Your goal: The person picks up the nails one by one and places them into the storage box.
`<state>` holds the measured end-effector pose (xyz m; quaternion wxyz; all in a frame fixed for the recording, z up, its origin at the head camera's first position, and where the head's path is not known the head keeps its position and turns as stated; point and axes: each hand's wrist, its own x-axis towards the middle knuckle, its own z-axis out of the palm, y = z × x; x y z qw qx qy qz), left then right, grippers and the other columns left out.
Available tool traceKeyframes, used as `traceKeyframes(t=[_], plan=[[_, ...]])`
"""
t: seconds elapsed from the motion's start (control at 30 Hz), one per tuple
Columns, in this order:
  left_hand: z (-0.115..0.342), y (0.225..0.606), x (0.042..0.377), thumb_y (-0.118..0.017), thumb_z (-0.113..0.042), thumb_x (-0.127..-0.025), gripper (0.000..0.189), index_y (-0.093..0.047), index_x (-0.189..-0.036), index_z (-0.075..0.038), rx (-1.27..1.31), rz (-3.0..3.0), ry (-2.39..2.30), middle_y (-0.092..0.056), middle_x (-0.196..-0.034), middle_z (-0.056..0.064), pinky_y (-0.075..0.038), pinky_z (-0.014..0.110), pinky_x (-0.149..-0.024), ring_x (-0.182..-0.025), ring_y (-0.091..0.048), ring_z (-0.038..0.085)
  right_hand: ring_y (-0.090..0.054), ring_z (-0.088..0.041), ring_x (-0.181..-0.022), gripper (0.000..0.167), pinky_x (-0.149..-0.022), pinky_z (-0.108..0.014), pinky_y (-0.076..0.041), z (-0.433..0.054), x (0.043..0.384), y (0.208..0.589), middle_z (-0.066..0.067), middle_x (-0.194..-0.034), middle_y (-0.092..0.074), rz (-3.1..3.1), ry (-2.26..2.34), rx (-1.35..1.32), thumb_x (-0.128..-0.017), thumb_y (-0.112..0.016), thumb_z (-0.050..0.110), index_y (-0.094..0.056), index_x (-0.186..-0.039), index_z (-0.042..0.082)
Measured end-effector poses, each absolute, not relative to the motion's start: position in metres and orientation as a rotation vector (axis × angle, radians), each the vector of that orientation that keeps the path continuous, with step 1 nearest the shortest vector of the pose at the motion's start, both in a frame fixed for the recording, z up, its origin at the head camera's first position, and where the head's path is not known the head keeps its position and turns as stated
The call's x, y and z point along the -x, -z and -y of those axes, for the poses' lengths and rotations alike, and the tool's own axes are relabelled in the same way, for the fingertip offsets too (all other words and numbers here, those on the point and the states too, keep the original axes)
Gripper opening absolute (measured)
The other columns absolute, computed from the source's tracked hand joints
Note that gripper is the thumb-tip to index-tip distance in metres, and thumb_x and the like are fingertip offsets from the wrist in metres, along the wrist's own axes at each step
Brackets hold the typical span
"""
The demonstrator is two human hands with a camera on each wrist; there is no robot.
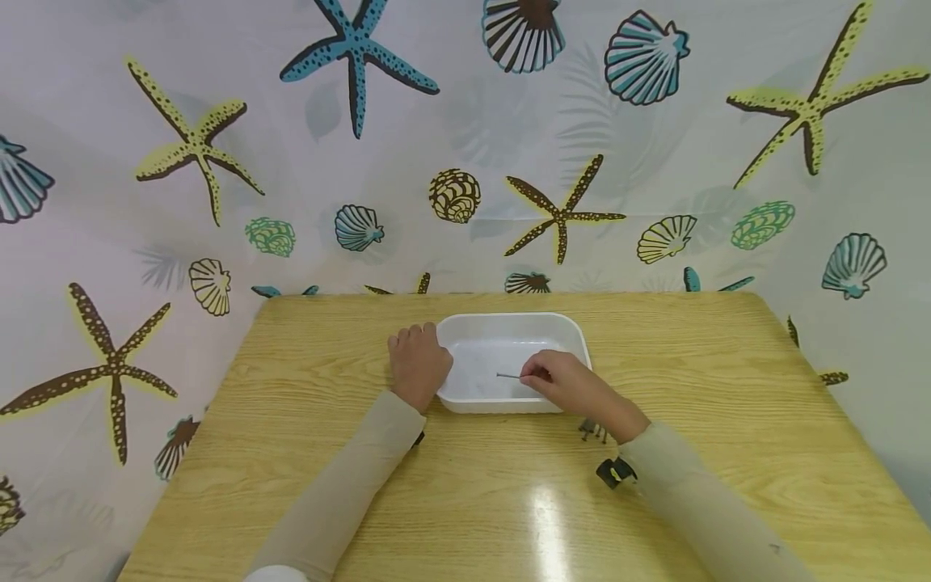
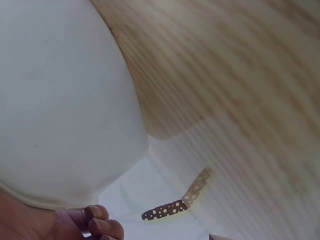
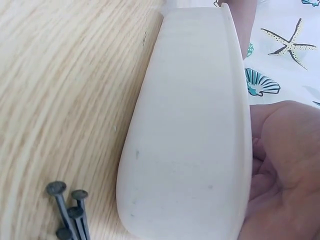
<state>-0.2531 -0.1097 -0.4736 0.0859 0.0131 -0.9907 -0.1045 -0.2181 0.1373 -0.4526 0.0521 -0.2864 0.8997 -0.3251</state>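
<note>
A white tray [image 1: 502, 406] with rounded corners sits near the table's far edge. My left hand [image 1: 419, 365] holds its left rim; in the left wrist view the curled fingers [image 2: 105, 227] show beside the rim. Over the tray's inside, my right hand [image 1: 563, 381] pinches a nail [image 1: 507, 375] by one end, its shaft pointing left. In the right wrist view that hand [image 3: 285, 170] is beyond the tray's wall [image 3: 185, 130], which hides the nail and the fingertips. Several dark nails [image 3: 62, 202] lie on the table close to the tray's near right corner, partly under my right forearm in the head view.
The wood-grain table [image 1: 487, 501] spreads out around the tray. A cloth [image 1: 451, 121] printed with starfish and shells hangs behind it and along the sides. A small black device [image 1: 617, 471] is at my right sleeve, just above the tabletop.
</note>
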Motion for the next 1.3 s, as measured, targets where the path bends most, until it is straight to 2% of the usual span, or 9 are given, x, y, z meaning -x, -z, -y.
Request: traceKeyframes(t=[0.33,0.6,1.3], plan=[[0.109,0.475,0.254,-0.047,-0.016,-0.084,0.021,-0.059,-0.098,-0.006,-0.047,2.945,0.321,-0.055,-0.084,0.01,-0.032,0.041,-0.073,-0.079,-0.048,0.027,-0.051,-0.008,-0.068,0.008,-0.064,-0.026,-0.044,-0.134,0.223,0.459,0.006,-0.076,-0.059,-2.716,0.916,0.91,-0.09,-0.061,0.015,-0.066,-0.087,0.01],[0.11,0.471,0.252,-0.046,-0.016,-0.084,0.023,-0.059,-0.099,-0.005,-0.046,2.946,0.333,-0.057,-0.088,0.011,-0.033,0.042,-0.074,-0.082,-0.05,0.029,-0.053,-0.007,-0.07,0.007,-0.066,-0.027,-0.045,-0.132,0.228,0.459,0.0,-0.077,-0.063,-2.618,0.952,0.943,-0.089,-0.062,0.011,-0.066,-0.086,0.006],[0.11,0.473,0.252,-0.045,-0.014,-0.084,0.018,-0.059,-0.093,-0.006,-0.033,2.918,0.317,-0.056,-0.081,0.01,-0.033,0.041,-0.071,-0.076,-0.049,0.028,-0.051,-0.011,-0.069,0.012,-0.068,-0.03,-0.042,-0.128,0.239,0.459,0.002,-0.078,-0.062,-2.516,0.798,0.716,-0.089,-0.062,0.016,-0.068,-0.084,0.007]])
